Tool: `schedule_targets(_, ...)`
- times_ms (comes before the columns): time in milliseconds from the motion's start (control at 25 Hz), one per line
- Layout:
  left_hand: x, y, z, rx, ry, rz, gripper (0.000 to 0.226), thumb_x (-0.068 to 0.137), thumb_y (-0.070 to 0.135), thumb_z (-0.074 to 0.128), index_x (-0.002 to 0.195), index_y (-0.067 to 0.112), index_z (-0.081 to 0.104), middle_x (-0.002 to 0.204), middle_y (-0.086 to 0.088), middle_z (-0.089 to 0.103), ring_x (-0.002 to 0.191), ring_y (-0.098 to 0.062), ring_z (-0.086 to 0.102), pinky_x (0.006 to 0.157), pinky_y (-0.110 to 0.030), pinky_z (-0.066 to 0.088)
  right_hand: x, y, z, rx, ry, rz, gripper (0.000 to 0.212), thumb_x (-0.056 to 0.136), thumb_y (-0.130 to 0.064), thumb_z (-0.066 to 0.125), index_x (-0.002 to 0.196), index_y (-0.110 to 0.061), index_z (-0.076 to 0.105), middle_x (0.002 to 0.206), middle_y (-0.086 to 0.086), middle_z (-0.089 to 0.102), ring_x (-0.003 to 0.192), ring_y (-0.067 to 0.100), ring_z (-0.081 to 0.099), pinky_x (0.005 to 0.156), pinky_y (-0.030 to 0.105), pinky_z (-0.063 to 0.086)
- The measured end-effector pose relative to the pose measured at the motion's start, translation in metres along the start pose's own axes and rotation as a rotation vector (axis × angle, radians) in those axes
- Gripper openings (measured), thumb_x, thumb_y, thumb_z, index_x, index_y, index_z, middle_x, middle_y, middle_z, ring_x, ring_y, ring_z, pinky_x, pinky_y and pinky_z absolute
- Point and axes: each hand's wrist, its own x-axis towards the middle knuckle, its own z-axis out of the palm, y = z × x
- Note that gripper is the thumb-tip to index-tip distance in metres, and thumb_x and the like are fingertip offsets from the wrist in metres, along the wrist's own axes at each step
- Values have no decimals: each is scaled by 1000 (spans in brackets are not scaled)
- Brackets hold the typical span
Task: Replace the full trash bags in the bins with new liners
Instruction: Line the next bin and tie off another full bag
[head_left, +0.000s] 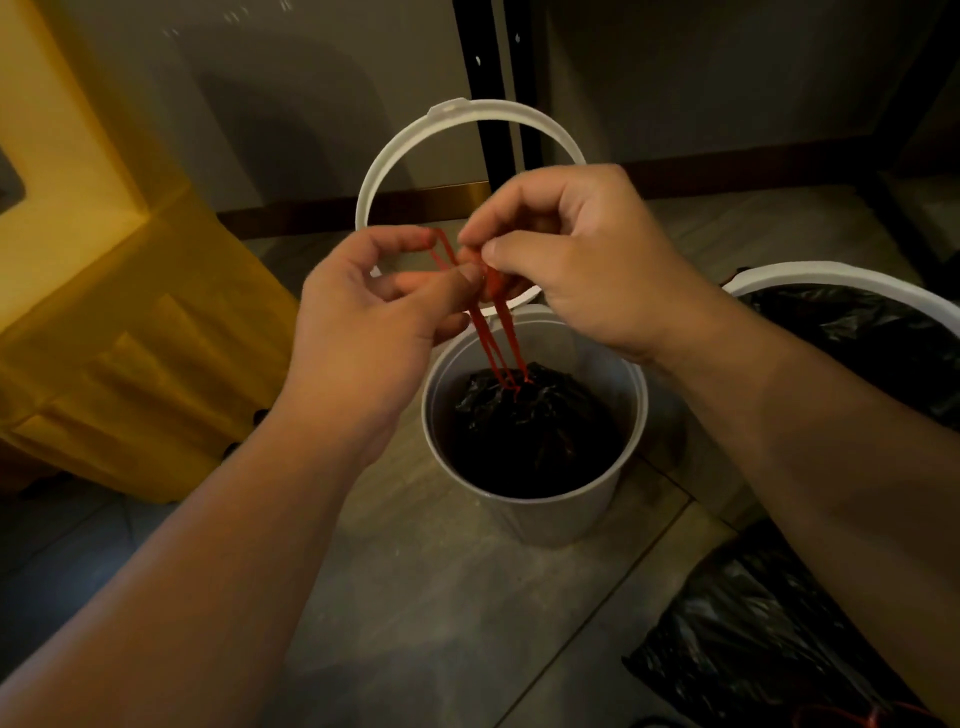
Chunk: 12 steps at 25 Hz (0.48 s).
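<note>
A small white bin (561, 512) stands on the floor in the middle, its ring-shaped lid frame (395, 150) tipped up behind it. Inside sits a full black trash bag (535, 426), gathered shut at the top. Two red drawstrings (493, 332) run taut from the bag's neck up to my hands. My left hand (374, 317) pinches one string between thumb and fingers. My right hand (576, 265) pinches the other string right beside it, above the bin's far rim.
A second white bin (831, 273) lined with black plastic stands at the right edge. Another black bag (758, 639) with a red string lies on the floor at the lower right. A yellow cloth-covered piece of furniture (130, 322) fills the left. A wall and a dark post stand behind.
</note>
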Motion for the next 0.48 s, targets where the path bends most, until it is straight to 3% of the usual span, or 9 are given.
schedule_targets(160,-5,9,8,-1,-67,26,33,96,4,71,126,15,63,98,-9,82,94,-24,81,78,-29,64,-2,-12,-1,-85,-34,-14,27,97,1,61,112,-18,72,88,-2,76,81,7,75,72,25,61)
schedule_targets(280,-6,10,11,-57,-96,-12,45,88,15,80,128,17,61,99,-10,81,95,-26,80,78,-31,64,-6,-19,-4,-163,-90,-32,32,96,-3,56,115,-24,71,88,-4,78,85,4,75,70,21,61)
schedule_targets(400,2,12,13,-169,24,-115,32,94,9,74,125,14,67,96,-4,80,94,-23,80,81,-33,62,-8,1,-17,-296,164,-154,19,93,-16,59,101,-26,73,86,-3,75,78,8,73,64,26,62)
schedule_targets(480,6,18,10,-289,60,-186,29,98,13,71,126,14,68,96,-3,79,97,-22,79,83,-35,62,-12,33,-34,-432,322,25,8,96,-21,62,98,-20,70,87,-2,71,74,11,70,67,36,63)
